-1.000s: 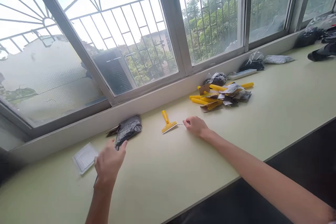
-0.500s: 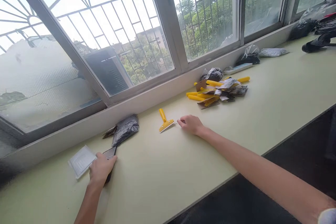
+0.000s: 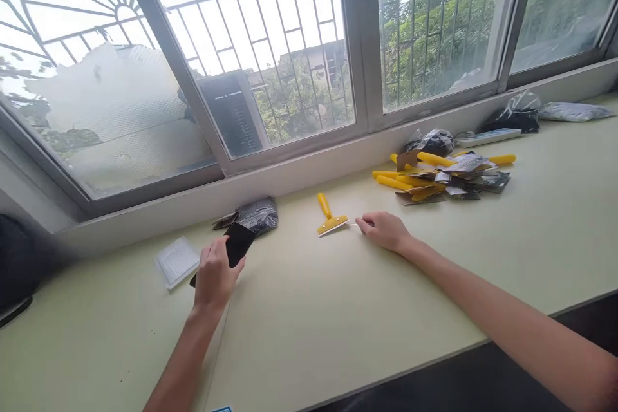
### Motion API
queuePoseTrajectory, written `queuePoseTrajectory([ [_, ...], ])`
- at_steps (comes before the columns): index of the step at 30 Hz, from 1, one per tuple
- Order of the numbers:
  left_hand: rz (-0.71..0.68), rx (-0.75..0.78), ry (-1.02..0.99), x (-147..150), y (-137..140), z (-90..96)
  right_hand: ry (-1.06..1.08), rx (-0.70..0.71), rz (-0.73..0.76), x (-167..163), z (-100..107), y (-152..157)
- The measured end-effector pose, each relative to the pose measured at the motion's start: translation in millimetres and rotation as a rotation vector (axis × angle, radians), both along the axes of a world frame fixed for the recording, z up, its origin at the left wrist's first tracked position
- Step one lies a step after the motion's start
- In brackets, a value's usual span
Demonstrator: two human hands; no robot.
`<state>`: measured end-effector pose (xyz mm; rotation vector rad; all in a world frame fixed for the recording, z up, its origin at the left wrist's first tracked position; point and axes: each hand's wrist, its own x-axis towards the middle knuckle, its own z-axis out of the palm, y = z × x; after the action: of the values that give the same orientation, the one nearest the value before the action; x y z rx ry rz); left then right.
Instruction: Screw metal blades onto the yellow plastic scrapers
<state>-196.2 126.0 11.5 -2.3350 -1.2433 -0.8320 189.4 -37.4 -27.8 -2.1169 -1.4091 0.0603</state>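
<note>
My left hand is closed around a flat black phone, held tilted over the table near a dark plastic packet. Under and behind that hand lies a flat white packet. My right hand rests on the table, its fingers pinched on a thin metal rod; the rest of the rod is hidden in the hand. The rod's tip reaches towards a yellow scraper lying with its handle away from me. I cannot tell whether rod and scraper touch.
A pile of yellow-handled scrapers with cardboard sleeves lies right of centre. Behind it are bagged dark items, a white power strip and a pale packet. Windows line the back; a dark object is at far left.
My left hand has lifted and tilted the phone, which was low by the white packet. My right hand stays beside the scraper. The view has swung left.
</note>
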Motion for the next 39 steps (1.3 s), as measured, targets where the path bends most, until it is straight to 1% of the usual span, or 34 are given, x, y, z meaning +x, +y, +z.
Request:
queuePoseTrajectory([
  [4, -0.051, -0.038, 0.009, 2.2, -1.8, -2.1, -0.031, -0.007, -0.011, -1.0, 0.3, -0.6],
  [7, -0.073, -0.033, 0.002, 1.1, -3.3, -1.7, -0.035, -0.01, -0.008, -1.3, 0.2, -0.5],
  [13, -0.043, 0.018, -0.014, -2.1, -4.6, -0.7, -0.035, -0.004, -0.004, -0.8, 0.1, -0.7],
  [18, -0.038, 0.028, -0.013, -2.3, -2.4, -1.6, -0.023, -0.013, -0.009, -2.5, 2.5, -1.9],
  [20, -0.039, 0.036, -0.05, -1.9, -2.4, -1.7, -0.021, -0.013, -0.005, -2.8, 2.8, -1.9],
  [26, -0.055, 0.005, -0.279, -1.5, -6.4, 0.4, -0.027, -0.017, -0.009, -2.5, 2.4, -1.4],
  [32, -0.042, 0.006, -0.301, -1.8, -8.2, 3.6, -0.027, -0.023, -0.008, -3.4, 3.9, -2.5],
  [39, -0.027, -0.001, -0.307, -2.1, -6.7, 2.6, -0.029, -0.017, -0.014, -2.7, 2.9, -1.8],
])
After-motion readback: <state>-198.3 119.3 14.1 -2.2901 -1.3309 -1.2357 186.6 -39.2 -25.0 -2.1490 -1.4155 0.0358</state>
